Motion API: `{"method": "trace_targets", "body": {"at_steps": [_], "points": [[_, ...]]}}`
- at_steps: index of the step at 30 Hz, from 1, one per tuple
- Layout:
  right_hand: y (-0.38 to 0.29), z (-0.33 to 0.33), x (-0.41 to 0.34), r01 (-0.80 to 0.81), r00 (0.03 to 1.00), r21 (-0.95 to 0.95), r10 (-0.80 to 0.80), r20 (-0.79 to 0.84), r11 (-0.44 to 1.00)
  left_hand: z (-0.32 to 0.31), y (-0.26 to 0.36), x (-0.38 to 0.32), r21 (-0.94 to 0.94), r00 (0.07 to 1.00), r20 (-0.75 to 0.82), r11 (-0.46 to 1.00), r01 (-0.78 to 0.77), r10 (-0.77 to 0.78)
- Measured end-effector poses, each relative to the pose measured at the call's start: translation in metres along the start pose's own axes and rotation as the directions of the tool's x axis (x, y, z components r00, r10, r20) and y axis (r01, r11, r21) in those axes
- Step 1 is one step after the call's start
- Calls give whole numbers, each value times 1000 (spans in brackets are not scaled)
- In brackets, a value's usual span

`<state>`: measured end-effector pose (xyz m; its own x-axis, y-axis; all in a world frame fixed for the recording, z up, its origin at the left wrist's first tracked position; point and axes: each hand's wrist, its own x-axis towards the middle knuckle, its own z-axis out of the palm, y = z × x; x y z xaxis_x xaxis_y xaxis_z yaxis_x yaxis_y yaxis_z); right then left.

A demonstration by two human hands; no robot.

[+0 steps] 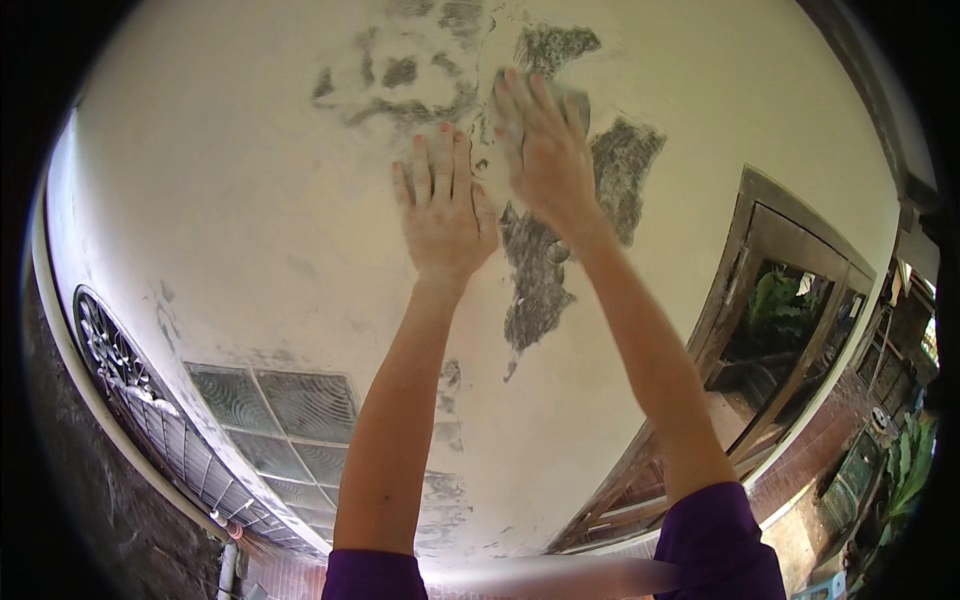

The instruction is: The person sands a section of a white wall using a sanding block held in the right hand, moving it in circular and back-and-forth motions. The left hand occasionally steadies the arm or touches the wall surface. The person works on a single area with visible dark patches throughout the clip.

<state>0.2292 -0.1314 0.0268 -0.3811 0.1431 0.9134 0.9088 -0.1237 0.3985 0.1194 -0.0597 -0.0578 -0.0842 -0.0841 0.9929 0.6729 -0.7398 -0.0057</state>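
Note:
A cream-painted wall (285, 217) fills the view before me, with a thin crack (478, 82) running down it. My left hand (446, 210) lies flat against the wall left of the crack, fingers spread, holding nothing. Slightly higher, my right hand (547, 161) presses a grey sheet (582, 105), which looks like sandpaper, against the surface. Most of the sheet is hidden under its slightly blurred fingers. Rough dark patches of exposed wall lie around this hand: one above it (555, 46), one to its right (634, 176), one below (534, 281). Smeared grey patches (401, 73) show at upper left.
Patterned glass panes (307, 405) are set in the wall at lower left, near a metal grille (112, 352). On the right stands a wood-framed glass door (780, 322). Green plants (911, 465) and a light-blue plastic item (825, 586) are at lower right.

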Motion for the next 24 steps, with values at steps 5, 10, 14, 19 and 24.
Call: {"method": "trace_targets", "body": {"at_steps": [5,10,14,19,24], "points": [[-22,6,-67,-9,1000,43,10,-23,999,0,-2,-1,-59,999,-30,998,11,-13],[2,9,17,19,995,-20,-21,-94,1000,-2,-3,0,-78,999,-11,996,-52,51],[13,10,98,-100,979,-23,94,-182,995,-4,-6,-1,-47,999,12,998,-51,52],[-13,19,49,-136,976,-111,114,-186,984,-3,-7,-2,-74,999,-7,996,-47,47],[-35,17,-11,-126,985,-214,96,-143,969,-2,-5,-1,-74,998,-43,996,-40,37]]}}
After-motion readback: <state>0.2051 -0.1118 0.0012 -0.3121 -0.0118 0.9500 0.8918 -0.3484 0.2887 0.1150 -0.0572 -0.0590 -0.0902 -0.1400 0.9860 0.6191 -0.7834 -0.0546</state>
